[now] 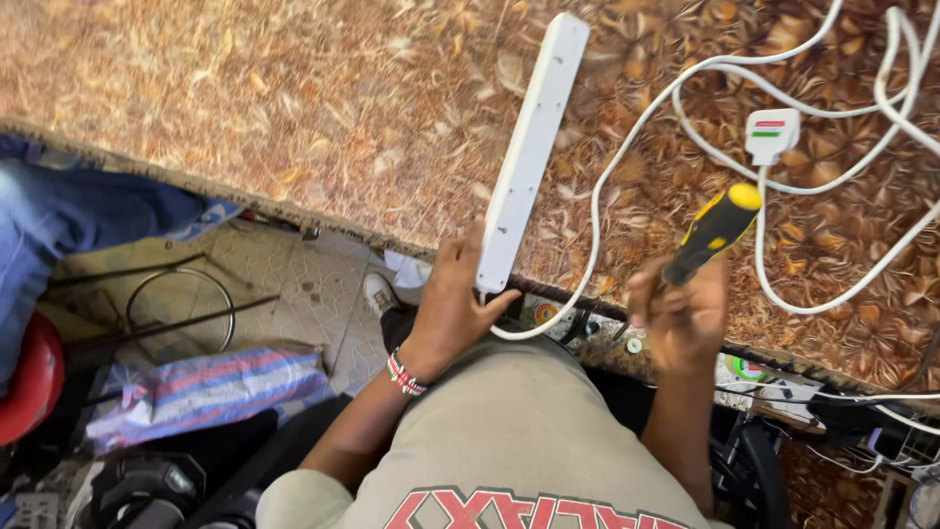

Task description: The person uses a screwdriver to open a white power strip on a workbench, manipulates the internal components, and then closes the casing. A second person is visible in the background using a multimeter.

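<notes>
A long white power strip [529, 147] lies on a brown leaf-patterned table top [294, 108], its near end at the table's edge. My left hand [452, 304] grips that near end; a beaded bracelet [403, 374] is on the wrist. My right hand [681, 318] holds a screwdriver with a black and yellow handle [713, 230], handle pointing up and away; its tip is hidden by my fingers. The strip's white cable [832, 113] loops over the table to a white plug [772, 134].
Below the table edge are a tiled floor [294, 284], a white shoe [378, 292], a metal ring stand [181, 309], a striped bag [201, 390] and a red object [29, 382]. Another person's blue-trousered leg [78, 220] is at left. Tangled wires and black gear [832, 416] sit at right.
</notes>
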